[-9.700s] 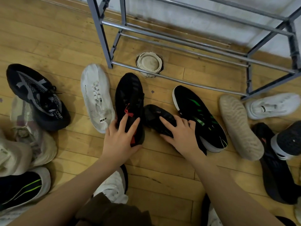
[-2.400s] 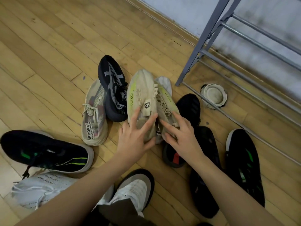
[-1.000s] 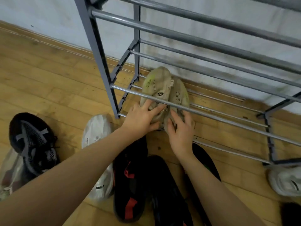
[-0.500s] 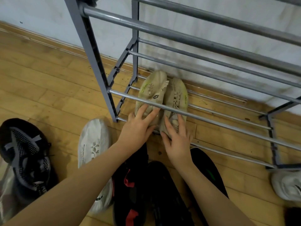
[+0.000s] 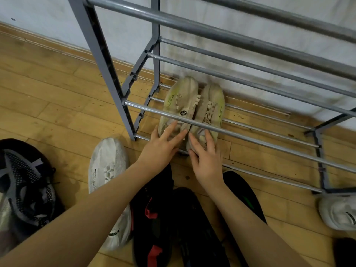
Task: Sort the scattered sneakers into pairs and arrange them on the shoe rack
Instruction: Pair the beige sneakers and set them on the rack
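Observation:
A pair of beige sneakers lies side by side, toes toward the wall, on the bottom tier of the grey metal shoe rack [image 5: 107, 60]. My left hand [image 5: 161, 149] rests on the heel of the left beige sneaker [image 5: 181, 101], thumb at its side and fingers spread over the top. My right hand [image 5: 206, 162] grips the heel of the right beige sneaker [image 5: 213, 105] the same way. A rail of the tier above crosses in front of both shoes.
On the wooden floor before the rack lie a white sneaker [image 5: 107, 170], a black sneaker with red accents [image 5: 154, 218], a plain black one [image 5: 196, 228] and a black one with green marks [image 5: 248, 201]. A black-grey knit sneaker [image 5: 25, 185] lies far left, another white sneaker [image 5: 337, 212] far right.
Both hands carried the beige pair from the floor to the rack and have slid it deeper onto the bottom tier. My fingers now lie flatter on the heels.

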Tool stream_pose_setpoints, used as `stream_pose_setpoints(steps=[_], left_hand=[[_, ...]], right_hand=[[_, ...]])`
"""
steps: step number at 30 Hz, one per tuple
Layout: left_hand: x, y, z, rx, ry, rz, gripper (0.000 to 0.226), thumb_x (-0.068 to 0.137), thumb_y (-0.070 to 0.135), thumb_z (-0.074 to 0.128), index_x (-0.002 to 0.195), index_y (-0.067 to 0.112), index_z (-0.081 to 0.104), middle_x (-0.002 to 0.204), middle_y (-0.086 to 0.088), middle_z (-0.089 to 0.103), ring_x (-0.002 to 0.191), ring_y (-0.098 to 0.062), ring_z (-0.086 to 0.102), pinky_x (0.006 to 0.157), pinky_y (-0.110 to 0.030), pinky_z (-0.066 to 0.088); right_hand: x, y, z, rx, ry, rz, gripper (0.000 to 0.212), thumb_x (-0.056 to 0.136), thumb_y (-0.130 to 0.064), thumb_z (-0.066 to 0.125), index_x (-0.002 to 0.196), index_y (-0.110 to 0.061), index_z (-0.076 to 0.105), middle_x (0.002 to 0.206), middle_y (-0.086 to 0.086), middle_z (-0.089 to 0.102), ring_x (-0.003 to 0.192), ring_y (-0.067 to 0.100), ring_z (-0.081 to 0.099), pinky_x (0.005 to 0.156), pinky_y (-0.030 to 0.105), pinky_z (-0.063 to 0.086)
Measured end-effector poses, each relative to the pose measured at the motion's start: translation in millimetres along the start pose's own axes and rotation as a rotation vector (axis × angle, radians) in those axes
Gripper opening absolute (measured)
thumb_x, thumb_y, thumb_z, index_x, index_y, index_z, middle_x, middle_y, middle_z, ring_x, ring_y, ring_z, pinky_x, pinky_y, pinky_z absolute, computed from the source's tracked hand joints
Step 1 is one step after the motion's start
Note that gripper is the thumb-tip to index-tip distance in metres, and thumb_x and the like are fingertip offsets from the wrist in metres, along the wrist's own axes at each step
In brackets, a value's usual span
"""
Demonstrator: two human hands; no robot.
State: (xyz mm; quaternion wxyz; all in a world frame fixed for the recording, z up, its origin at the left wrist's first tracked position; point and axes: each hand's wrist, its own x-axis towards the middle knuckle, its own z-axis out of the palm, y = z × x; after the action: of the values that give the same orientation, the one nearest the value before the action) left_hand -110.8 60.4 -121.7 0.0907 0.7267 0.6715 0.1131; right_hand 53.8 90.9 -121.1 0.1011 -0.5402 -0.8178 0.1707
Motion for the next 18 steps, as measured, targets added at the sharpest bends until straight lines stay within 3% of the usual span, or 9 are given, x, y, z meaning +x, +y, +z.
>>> stream_pose_setpoints(steps=[6, 9, 13, 18], left_hand=[[-15.2, 5.3, -17.0, 0.03, 0.044, -0.093, 0.055, 0.09, 0.04, 0.046, 0.143, 0.031, 0.031, 0.151, -0.013, 0.028, 0.118, -0.049, 0.045, 0.087, -0.056, 0.047], [-32.1, 3.5, -26.8, 0.047, 0.084, -0.149, 0.054, 0.09, 0.039, 0.048, 0.141, 0.023, 0.036, 0.146, -0.013, 0.038, 0.115, -0.045, 0.049, 0.085, -0.054, 0.047], [-62.8, 5.1, -45.8, 0.009, 0.138, -0.249, 0.051, 0.088, 0.04, 0.037, 0.129, 0.013, 0.052, 0.132, -0.013, 0.054, 0.114, -0.041, 0.053, 0.09, -0.052, 0.044], [-119.7, 4.0, -69.1, -0.019, 0.184, -0.355, 0.049, 0.088, 0.038, 0.035, 0.122, 0.009, 0.057, 0.127, -0.016, 0.057, 0.113, -0.042, 0.054, 0.09, -0.05, 0.044]], right_hand=[[-3.4, -4.0, -8.4, -0.057, -0.059, 0.045, 0.049, 0.097, -0.039, 0.042, 0.143, -0.045, 0.027, 0.156, 0.008, 0.012, 0.138, 0.039, 0.018, 0.109, 0.053, 0.02], [-13.8, -14.7, -14.5, -0.077, 0.017, 0.045, 0.047, 0.096, -0.04, 0.044, 0.142, -0.041, 0.032, 0.156, 0.009, 0.011, 0.14, 0.039, 0.011, 0.11, 0.056, 0.014], [-32.9, -39.1, -20.6, -0.003, 0.049, -0.057, 0.049, 0.095, -0.041, 0.044, 0.143, -0.034, 0.035, 0.157, 0.007, 0.01, 0.141, 0.031, 0.007, 0.111, 0.052, 0.013], [-57.5, -78.1, -26.2, 0.057, -0.026, -0.149, 0.046, 0.097, -0.042, 0.039, 0.142, -0.032, 0.036, 0.153, 0.004, 0.024, 0.135, 0.027, 0.017, 0.11, 0.043, 0.015]])
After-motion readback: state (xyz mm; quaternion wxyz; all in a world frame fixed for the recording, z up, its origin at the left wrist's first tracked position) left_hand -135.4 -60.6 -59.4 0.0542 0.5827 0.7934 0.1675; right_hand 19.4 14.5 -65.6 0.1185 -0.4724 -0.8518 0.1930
